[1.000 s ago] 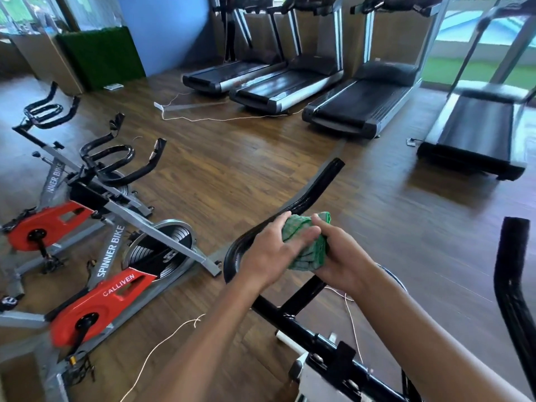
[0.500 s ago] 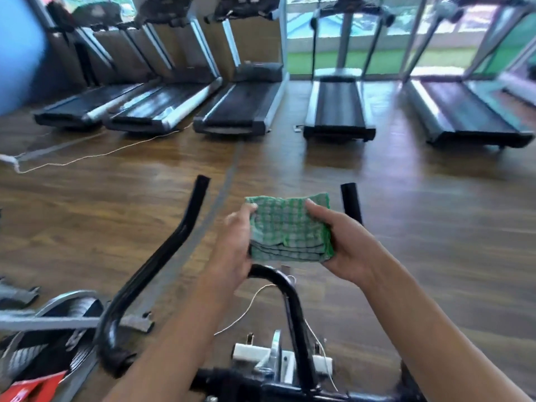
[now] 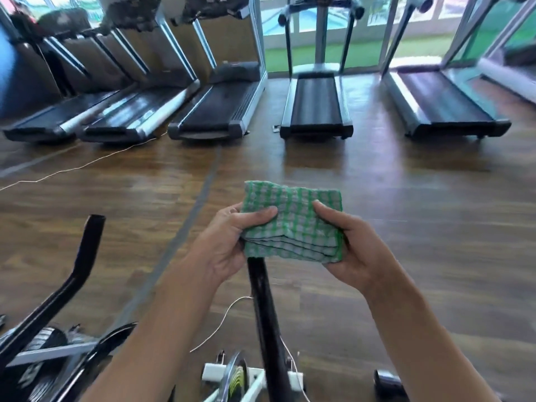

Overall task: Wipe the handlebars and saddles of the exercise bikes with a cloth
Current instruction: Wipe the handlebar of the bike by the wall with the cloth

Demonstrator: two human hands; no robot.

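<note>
A folded green-and-white checked cloth (image 3: 293, 224) is held flat in front of me between both hands. My left hand (image 3: 229, 242) grips its left edge, thumb on top. My right hand (image 3: 353, 250) grips its right edge, thumb on top. Directly below the cloth a black handlebar bar (image 3: 265, 309) of the exercise bike rises toward it; its top end is hidden behind the cloth. The bike's other black handlebar arm (image 3: 78, 262) curves up at the left. No saddle is in view.
The bike's flywheel and white frame (image 3: 237, 375) lie at the bottom. Part of another bike (image 3: 43, 343) shows at bottom left. Several treadmills (image 3: 316, 103) line the far side of the wooden floor. A white cable (image 3: 87, 163) runs across the floor.
The view has swung right, from the red bikes to the treadmills. The cloth, bunched on the left handlebar a second ago, is now lifted and held flat over the middle bar.
</note>
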